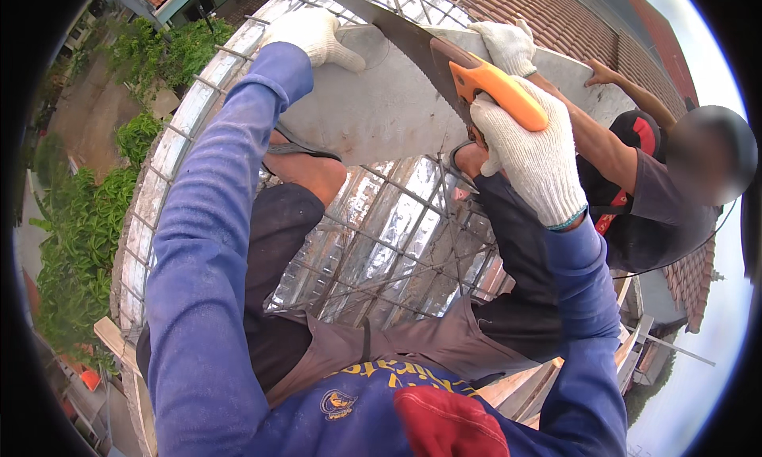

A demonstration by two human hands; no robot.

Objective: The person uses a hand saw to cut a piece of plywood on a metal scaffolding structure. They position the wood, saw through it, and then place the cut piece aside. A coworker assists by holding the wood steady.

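Note:
My gloved left hand (309, 38) grips the upper edge of a curved grey board (381, 100), thumb over its face. My gloved right hand (524, 147) is closed around the orange handle of a handsaw (397, 36); its dark toothed blade slants up-left across the board, tip above the upper edge. Whether the teeth touch the board, I cannot tell. A co-worker's gloved hand (506, 46) holds the board's upper edge just right of the saw, and their bare hand (600, 72) is at its right end. My sandalled feet (305, 171) are at the board's lower edge.
Below me is a rebar grid (373, 242) over metal sheeting, with a curved rim (143, 242) and protruding bars. Foliage and ground (87, 171) lie far below at left. The co-worker (651, 203) crouches at right. Tiled roofs (508, 0) stand behind, timber planks (524, 385) at lower right.

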